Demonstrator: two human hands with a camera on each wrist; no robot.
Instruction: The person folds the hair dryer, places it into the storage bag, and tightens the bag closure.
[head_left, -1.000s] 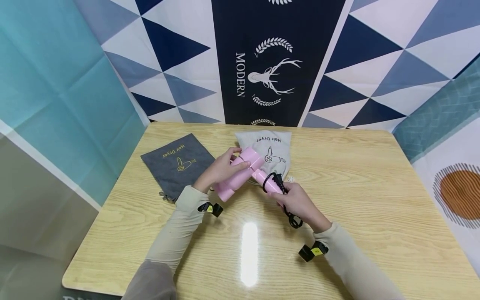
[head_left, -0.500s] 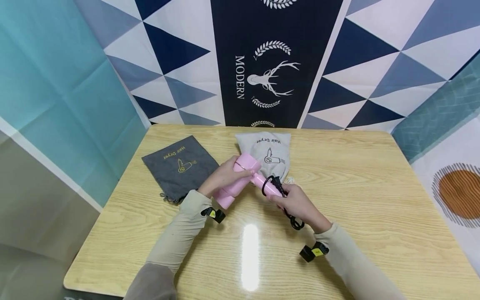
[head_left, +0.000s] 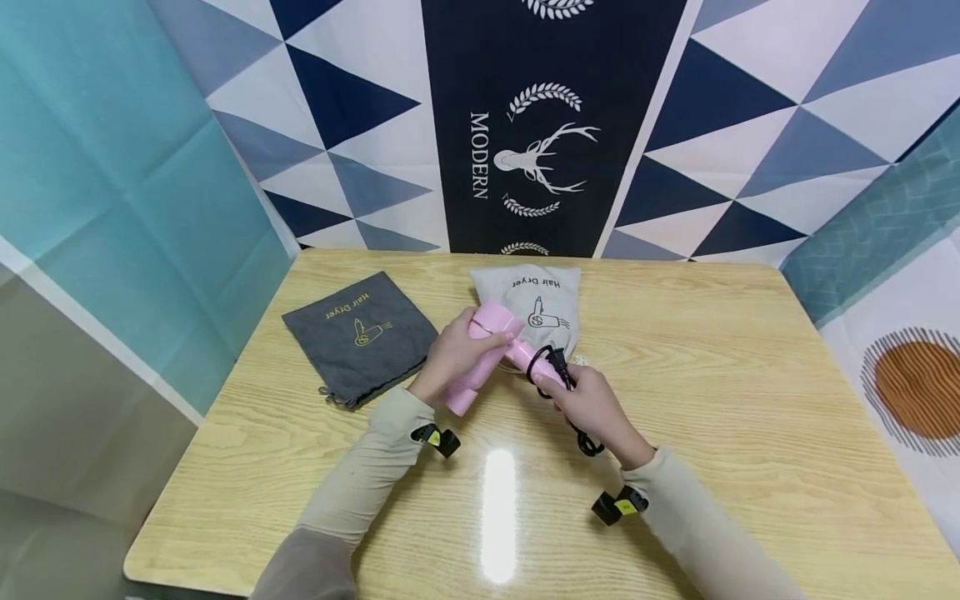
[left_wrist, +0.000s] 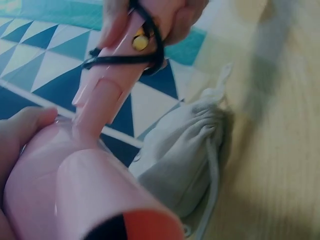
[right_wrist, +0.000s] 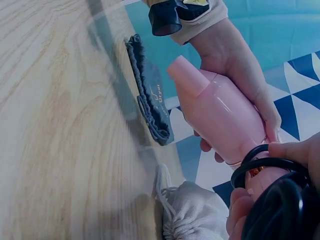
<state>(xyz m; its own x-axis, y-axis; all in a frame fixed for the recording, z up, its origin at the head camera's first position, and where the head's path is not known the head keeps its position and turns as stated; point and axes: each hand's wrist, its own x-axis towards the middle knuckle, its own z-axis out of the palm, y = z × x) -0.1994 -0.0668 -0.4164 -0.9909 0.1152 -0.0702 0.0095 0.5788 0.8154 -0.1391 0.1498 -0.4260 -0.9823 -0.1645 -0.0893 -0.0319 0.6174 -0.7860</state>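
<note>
A pink hair dryer (head_left: pixel 483 367) is held above the table between both hands. My left hand (head_left: pixel 456 354) grips its barrel, with the thumb across the top near the handle joint. Around the handle (left_wrist: pixel 112 80) curl the fingers of my right hand (head_left: pixel 592 402). A black power cord (right_wrist: pixel 272 167) loops around the handle, with its plug (head_left: pixel 557 360) beside the right fingers and a bundle hanging below. In the left wrist view the nozzle (left_wrist: pixel 107 190) points toward the camera.
Behind the dryer lies a light grey drawstring bag (head_left: pixel 551 292) printed "Hair Dryer", looking filled. A flat dark grey drawstring bag (head_left: pixel 352 333) lies to the left. The wooden table (head_left: pixel 712 375) meets a patterned backdrop (head_left: pixel 360 125) at its far edge.
My left hand has shifted slightly right and nearer to me with the barrel, closing the angle between barrel and handle a little. Both hands keep their hold; the bags stay where they were.
</note>
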